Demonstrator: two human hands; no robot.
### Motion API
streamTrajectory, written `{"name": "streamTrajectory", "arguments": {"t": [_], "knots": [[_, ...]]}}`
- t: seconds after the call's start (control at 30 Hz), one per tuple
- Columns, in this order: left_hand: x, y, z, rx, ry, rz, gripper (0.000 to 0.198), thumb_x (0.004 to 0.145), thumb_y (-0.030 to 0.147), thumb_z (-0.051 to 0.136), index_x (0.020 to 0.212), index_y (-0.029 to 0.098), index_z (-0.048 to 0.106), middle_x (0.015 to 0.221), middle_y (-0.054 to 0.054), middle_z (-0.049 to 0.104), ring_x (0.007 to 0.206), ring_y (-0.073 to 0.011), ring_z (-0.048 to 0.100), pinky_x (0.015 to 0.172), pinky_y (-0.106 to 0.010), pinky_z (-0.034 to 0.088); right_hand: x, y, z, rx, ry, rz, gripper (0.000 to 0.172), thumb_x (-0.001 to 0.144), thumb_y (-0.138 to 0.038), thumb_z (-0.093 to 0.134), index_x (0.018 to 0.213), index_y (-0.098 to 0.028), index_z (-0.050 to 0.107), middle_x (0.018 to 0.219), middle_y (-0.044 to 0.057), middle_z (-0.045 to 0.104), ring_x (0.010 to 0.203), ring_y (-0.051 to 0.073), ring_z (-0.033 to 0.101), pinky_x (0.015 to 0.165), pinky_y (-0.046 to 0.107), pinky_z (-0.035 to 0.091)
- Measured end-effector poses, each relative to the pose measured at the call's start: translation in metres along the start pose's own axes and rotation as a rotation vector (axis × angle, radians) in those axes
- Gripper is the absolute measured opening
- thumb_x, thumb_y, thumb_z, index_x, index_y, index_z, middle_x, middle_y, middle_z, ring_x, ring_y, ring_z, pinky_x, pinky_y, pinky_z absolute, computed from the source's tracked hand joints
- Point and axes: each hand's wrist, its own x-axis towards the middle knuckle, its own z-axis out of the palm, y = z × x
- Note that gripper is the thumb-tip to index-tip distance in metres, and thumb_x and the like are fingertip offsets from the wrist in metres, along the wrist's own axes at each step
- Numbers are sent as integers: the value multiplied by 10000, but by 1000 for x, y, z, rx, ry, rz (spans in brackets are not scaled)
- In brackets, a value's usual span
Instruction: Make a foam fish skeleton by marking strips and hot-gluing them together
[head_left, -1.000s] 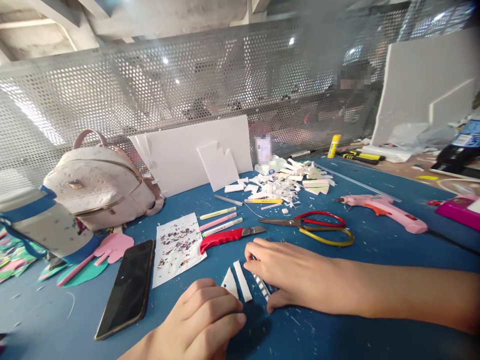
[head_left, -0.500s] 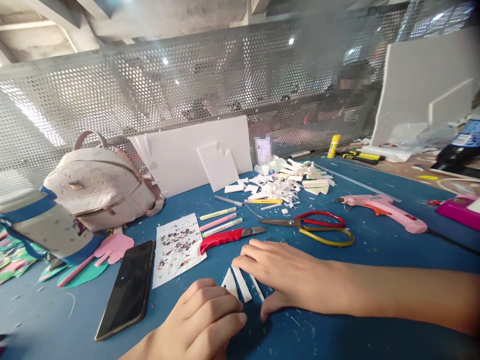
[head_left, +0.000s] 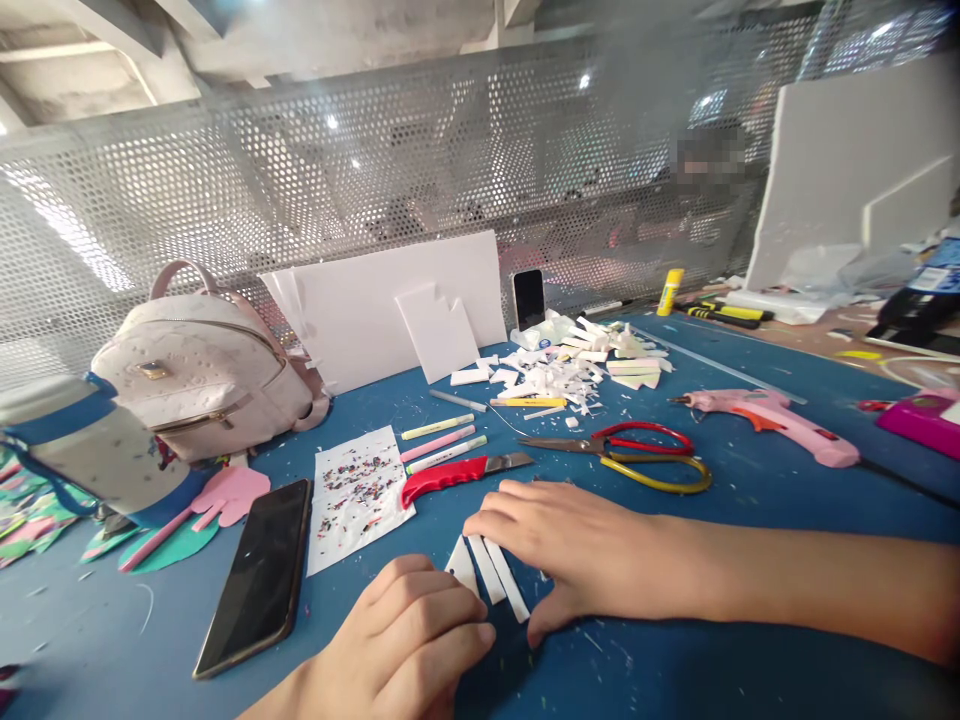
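Several white foam pieces lie on the blue table in front of me: a pointed piece (head_left: pixel 462 568) with a small dark dot, and two narrow strips, one in the middle (head_left: pixel 487 572) and one on the right (head_left: pixel 510 590). My right hand (head_left: pixel 559 540) lies palm down over their far ends, thumb apart from the fingers, fingertips at the strips. Beside the near end of the pointed piece, my left hand (head_left: pixel 420 635) is closed with curled fingers. Its fingertips are hidden, so I cannot tell what, if anything, they hold.
Beyond my hands lie a red-handled knife (head_left: pixel 446 480), scissors (head_left: pixel 652 450), pens (head_left: pixel 442 443) and a heap of foam scraps (head_left: pixel 559 370). A pink glue gun (head_left: pixel 772 420) is right. At left are a phone (head_left: pixel 255 575), speckled paper (head_left: pixel 356 500), tumbler (head_left: pixel 112 450) and backpack (head_left: pixel 202 370).
The right strip now lies flat beside the middle strip; before, it looked thinner and stood apart. My right thumb has shifted slightly right. My left hand stays almost still.
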Motion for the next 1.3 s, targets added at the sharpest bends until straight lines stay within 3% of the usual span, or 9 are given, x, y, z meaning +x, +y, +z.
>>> {"name": "streamTrajectory", "arguments": {"t": [0.2,0.37,0.57,0.77,0.97,1.17,1.3], "knots": [[-6,-3,1,-38,15,-78,241,1018,107,386,1213,102,527,978,-134,709,977,-178,651,852,-345,557,-3,5,0,7,21,-23,468,831,-358,780,1208,-192,557,1129,70,638,1085,288,596,806,367,441],[-15,-7,0,-144,36,-325,431,885,-2,437,1300,105,482,1131,-117,603,1076,-176,570,928,-319,497,-3,6,-2,21,19,0,517,814,-362,798,1238,-181,566,1140,71,632,1105,289,592,843,393,472],[-21,-7,4,-155,57,-542,361,977,77,426,1317,188,471,1203,-72,573,1153,-175,531,1011,-314,421,0,10,-3,34,29,44,637,821,-348,800,1368,-168,529,1241,119,616,1209,328,559,961,458,479],[-16,-9,6,-70,-36,-684,293,1020,165,441,1293,263,486,1242,-25,605,1191,-189,506,1010,-333,401,1,15,-7,5,-2,46,663,806,-397,812,1354,-133,551,1232,125,620,1186,327,556,970,451,478],[-17,-10,7,-69,-78,-718,291,1031,181,424,1294,299,462,1252,-1,599,1196,-182,495,1025,-338,378,-8,23,-13,-156,-38,48,752,711,-452,878,1308,-102,582,1176,142,618,1131,347,562,919,452,486],[-17,-11,8,-89,-76,-724,276,1035,184,419,1281,302,458,1230,5,597,1186,-180,480,1018,-333,379,-7,20,-15,-202,-67,69,552,709,-418,887,1097,-102,654,1065,124,632,1025,323,592,795,392,487],[-17,-11,7,-97,-78,-729,266,1039,190,420,1277,300,458,1228,5,599,1184,-182,479,1030,-344,364,-7,17,-15,-201,-46,80,522,702,-366,871,1089,-104,639,1032,107,625,991,309,600,726,370,477]]}}
